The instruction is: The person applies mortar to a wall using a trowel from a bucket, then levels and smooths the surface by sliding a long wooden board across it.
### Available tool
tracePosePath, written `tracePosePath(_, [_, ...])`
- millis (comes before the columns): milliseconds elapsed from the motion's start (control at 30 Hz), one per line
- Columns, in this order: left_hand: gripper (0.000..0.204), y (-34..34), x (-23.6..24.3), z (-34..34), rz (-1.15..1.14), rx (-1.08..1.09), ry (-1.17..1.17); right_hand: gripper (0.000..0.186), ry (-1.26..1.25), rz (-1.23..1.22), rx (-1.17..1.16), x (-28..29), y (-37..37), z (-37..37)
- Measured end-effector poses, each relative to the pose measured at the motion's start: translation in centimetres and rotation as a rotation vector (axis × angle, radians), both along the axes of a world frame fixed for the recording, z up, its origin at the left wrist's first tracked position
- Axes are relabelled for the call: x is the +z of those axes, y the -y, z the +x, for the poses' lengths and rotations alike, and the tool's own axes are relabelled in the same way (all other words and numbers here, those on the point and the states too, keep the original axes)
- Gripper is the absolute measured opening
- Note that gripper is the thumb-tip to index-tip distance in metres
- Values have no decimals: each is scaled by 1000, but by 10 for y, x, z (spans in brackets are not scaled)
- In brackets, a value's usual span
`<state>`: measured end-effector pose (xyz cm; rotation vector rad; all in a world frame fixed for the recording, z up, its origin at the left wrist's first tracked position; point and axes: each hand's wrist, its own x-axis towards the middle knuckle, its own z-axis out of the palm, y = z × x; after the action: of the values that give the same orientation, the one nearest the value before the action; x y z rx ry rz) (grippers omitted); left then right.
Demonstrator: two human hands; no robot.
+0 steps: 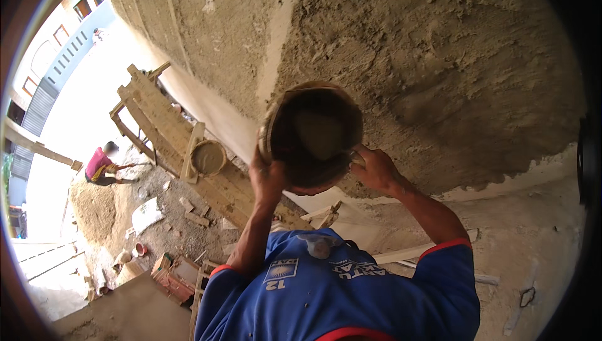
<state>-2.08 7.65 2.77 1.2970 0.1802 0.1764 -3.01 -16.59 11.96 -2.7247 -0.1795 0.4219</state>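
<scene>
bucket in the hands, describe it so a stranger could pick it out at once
Start at the rough wall filling the upper right. In front of it, the left hand and right hand hold a round, dark-mouthed bucket. Unlike the pale-rimmed bucket standing on the planks, this one is held up.

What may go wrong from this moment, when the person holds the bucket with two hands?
The held bucket could slip or tip if the left hand or right hand lets go. The other bucket, standing on the raised planks, might be knocked over and spill.
</scene>
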Motion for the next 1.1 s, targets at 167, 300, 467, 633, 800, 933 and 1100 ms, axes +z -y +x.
tracePosePath(167, [51,-25,-37,4,-143,123,11,45,39,130,178,87,-23,12])
tracePosePath(300, [57,-49,-73,-1,2,194,76,41,62,171,430,166,-39,14])
tracePosePath(467, [59,-61,-89,-12,-10,303,-92,42,-121,255,536,197,0,24])
tracePosePath(633, [58,-73,-69,-45,68,332,-204,32,339,101,-478,228,50,66])
tracePosePath(800, [54,-66,-74,-58,37,254,-255,45,664,-55,-466,297,112,10])
tracePosePath(933, [53,-52,-85,-53,-37,214,-211,51,-30,330,-489,181,111,-14])
tracePosePath(1100, [58,-31,-71,-44,-163,177,-83,47,-765,514,-268,37,37,-21])
